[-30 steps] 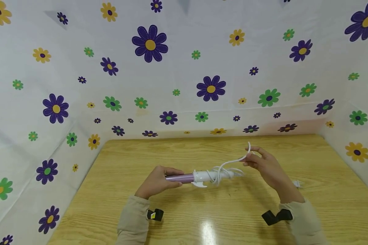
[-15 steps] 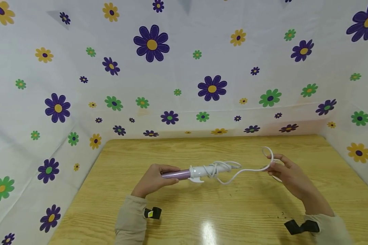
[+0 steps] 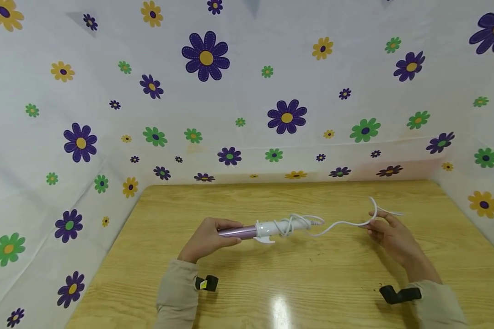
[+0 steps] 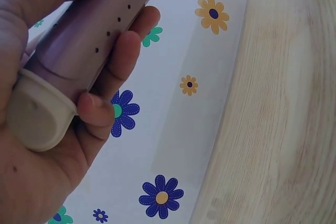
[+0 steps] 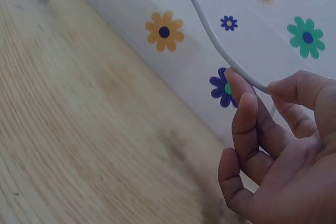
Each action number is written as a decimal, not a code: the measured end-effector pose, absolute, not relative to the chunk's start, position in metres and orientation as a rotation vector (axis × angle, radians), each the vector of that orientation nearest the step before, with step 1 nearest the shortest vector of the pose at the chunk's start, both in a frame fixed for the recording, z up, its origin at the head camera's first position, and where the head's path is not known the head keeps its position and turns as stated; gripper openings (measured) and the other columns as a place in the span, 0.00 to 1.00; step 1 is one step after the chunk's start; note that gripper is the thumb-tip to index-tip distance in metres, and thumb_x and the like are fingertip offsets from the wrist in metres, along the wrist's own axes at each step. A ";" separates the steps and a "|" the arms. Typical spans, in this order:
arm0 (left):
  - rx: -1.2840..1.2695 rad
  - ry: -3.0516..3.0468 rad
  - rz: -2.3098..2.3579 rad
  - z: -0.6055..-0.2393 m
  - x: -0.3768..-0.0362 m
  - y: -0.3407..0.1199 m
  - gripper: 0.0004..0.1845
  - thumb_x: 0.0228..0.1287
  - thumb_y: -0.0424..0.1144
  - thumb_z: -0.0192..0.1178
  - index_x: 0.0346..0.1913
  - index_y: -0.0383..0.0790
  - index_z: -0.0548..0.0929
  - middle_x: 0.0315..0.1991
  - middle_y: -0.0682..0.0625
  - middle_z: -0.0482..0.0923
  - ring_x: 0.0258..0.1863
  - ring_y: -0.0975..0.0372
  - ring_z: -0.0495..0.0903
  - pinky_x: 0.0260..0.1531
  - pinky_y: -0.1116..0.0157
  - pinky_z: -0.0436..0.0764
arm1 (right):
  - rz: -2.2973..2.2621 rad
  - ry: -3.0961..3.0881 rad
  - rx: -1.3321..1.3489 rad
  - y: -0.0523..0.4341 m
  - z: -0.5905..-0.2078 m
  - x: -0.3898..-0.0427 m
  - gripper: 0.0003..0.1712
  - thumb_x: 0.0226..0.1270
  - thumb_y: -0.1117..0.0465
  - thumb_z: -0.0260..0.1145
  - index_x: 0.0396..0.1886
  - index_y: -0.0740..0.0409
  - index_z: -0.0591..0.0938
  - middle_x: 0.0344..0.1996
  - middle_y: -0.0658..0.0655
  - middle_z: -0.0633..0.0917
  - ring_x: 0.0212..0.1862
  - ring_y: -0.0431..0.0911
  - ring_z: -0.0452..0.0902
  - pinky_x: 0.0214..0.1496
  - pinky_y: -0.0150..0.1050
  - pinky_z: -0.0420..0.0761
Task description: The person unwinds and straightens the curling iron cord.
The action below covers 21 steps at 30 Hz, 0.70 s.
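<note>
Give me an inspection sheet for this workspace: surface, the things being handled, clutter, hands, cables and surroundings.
Surface: light wooden table, with a glare spot near the front edge.
Things in hand: white-handled curling iron with a pale purple barrel, held level above the table.
Clutter: nothing seen.
Hands: left hand grips the purple barrel near its capped tip; right hand pinches the cord out to the right.
Cables: thin white power cord, partly coiled round the white handle, the rest running to the right hand; its plug cannot be made out.
Surroundings: white flower-print cloth walls on three sides; black wrist straps on beige sleeves.
</note>
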<state>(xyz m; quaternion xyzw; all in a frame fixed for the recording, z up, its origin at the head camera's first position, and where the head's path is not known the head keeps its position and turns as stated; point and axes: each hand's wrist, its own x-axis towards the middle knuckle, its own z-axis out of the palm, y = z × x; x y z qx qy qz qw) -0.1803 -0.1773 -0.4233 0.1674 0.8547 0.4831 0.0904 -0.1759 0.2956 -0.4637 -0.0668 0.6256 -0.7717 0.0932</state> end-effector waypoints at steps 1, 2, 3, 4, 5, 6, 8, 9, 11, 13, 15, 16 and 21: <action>0.499 2.538 1.437 -0.424 -0.180 -0.177 0.18 0.53 0.43 0.72 0.48 0.44 0.87 0.48 0.43 0.84 0.39 0.57 0.80 0.39 0.63 0.79 | -2.289 1.863 -0.177 0.297 -0.466 -0.177 0.10 0.77 0.61 0.50 0.49 0.43 0.73 0.36 0.44 0.85 0.37 0.35 0.79 0.41 0.29 0.79; 0.502 2.538 1.436 -0.424 -0.181 -0.177 0.18 0.53 0.43 0.72 0.48 0.43 0.87 0.48 0.42 0.84 0.39 0.57 0.80 0.39 0.63 0.79 | -2.291 1.863 -0.160 0.298 -0.467 -0.178 0.09 0.77 0.61 0.50 0.49 0.43 0.73 0.35 0.44 0.85 0.37 0.35 0.79 0.41 0.29 0.79; 0.502 2.536 1.438 -0.424 -0.181 -0.177 0.19 0.53 0.43 0.72 0.48 0.43 0.87 0.48 0.42 0.84 0.39 0.57 0.80 0.39 0.63 0.79 | -2.285 1.878 -0.139 0.299 -0.469 -0.178 0.09 0.77 0.60 0.50 0.49 0.43 0.73 0.35 0.43 0.85 0.36 0.35 0.79 0.41 0.29 0.80; 0.503 2.536 1.438 -0.424 -0.181 -0.177 0.19 0.53 0.43 0.72 0.48 0.43 0.87 0.48 0.42 0.84 0.39 0.57 0.80 0.39 0.63 0.79 | -2.281 1.887 -0.119 0.300 -0.470 -0.179 0.08 0.77 0.60 0.50 0.49 0.42 0.73 0.35 0.43 0.85 0.36 0.35 0.79 0.41 0.29 0.80; 0.505 2.537 1.436 -0.424 -0.181 -0.178 0.19 0.53 0.42 0.72 0.48 0.43 0.87 0.48 0.42 0.84 0.39 0.57 0.80 0.39 0.63 0.79 | -2.277 1.896 -0.098 0.301 -0.471 -0.180 0.08 0.77 0.60 0.51 0.49 0.43 0.73 0.34 0.42 0.85 0.36 0.34 0.79 0.41 0.30 0.80; 0.506 2.538 1.435 -0.425 -0.181 -0.178 0.19 0.53 0.42 0.72 0.48 0.43 0.87 0.48 0.42 0.84 0.39 0.57 0.81 0.38 0.63 0.79 | -2.278 1.900 -0.078 0.302 -0.472 -0.181 0.08 0.77 0.60 0.51 0.49 0.43 0.72 0.34 0.42 0.85 0.36 0.34 0.79 0.40 0.30 0.80; 0.511 2.539 1.430 -0.425 -0.181 -0.178 0.19 0.53 0.42 0.72 0.48 0.43 0.87 0.48 0.42 0.84 0.39 0.57 0.81 0.38 0.63 0.79 | -2.283 1.914 -0.043 0.303 -0.473 -0.183 0.07 0.76 0.60 0.52 0.49 0.44 0.72 0.34 0.42 0.85 0.36 0.34 0.80 0.40 0.30 0.80; 0.516 2.538 1.427 -0.425 -0.182 -0.177 0.19 0.53 0.42 0.72 0.49 0.43 0.87 0.48 0.42 0.84 0.39 0.57 0.81 0.38 0.63 0.79 | -2.289 1.918 -0.023 0.303 -0.473 -0.183 0.07 0.76 0.60 0.52 0.49 0.44 0.71 0.33 0.41 0.85 0.35 0.34 0.80 0.39 0.30 0.81; 0.529 2.538 1.420 -0.425 -0.182 -0.177 0.19 0.53 0.43 0.72 0.49 0.43 0.87 0.48 0.42 0.84 0.39 0.58 0.81 0.38 0.63 0.79 | -2.302 1.912 -0.010 0.304 -0.472 -0.184 0.07 0.75 0.60 0.53 0.49 0.45 0.72 0.33 0.42 0.86 0.35 0.34 0.81 0.38 0.30 0.81; 0.541 2.537 1.416 -0.426 -0.182 -0.177 0.19 0.54 0.43 0.72 0.49 0.42 0.87 0.48 0.42 0.84 0.39 0.58 0.81 0.38 0.63 0.79 | -2.288 1.927 -0.024 0.302 -0.469 -0.184 0.07 0.75 0.60 0.54 0.48 0.45 0.72 0.33 0.42 0.87 0.35 0.35 0.82 0.39 0.30 0.81; 0.550 2.539 1.414 -0.427 -0.183 -0.177 0.19 0.54 0.43 0.72 0.49 0.42 0.87 0.48 0.42 0.84 0.39 0.58 0.81 0.38 0.64 0.79 | -2.239 1.985 -0.045 0.300 -0.466 -0.184 0.06 0.75 0.59 0.54 0.47 0.45 0.73 0.34 0.43 0.88 0.36 0.35 0.83 0.39 0.30 0.82; 0.551 2.541 1.417 -0.428 -0.183 -0.177 0.18 0.54 0.43 0.72 0.49 0.42 0.87 0.48 0.42 0.84 0.39 0.58 0.81 0.38 0.64 0.79 | -2.191 2.049 -0.056 0.298 -0.463 -0.184 0.06 0.75 0.59 0.55 0.47 0.46 0.74 0.34 0.42 0.88 0.36 0.35 0.83 0.39 0.30 0.82; 0.547 2.542 1.423 -0.428 -0.182 -0.177 0.18 0.54 0.43 0.71 0.49 0.42 0.87 0.48 0.42 0.85 0.39 0.58 0.81 0.38 0.64 0.80 | -1.799 2.456 -0.044 0.288 -0.444 -0.184 0.22 0.76 0.55 0.54 0.61 0.64 0.68 0.34 0.37 0.87 0.35 0.34 0.84 0.40 0.30 0.81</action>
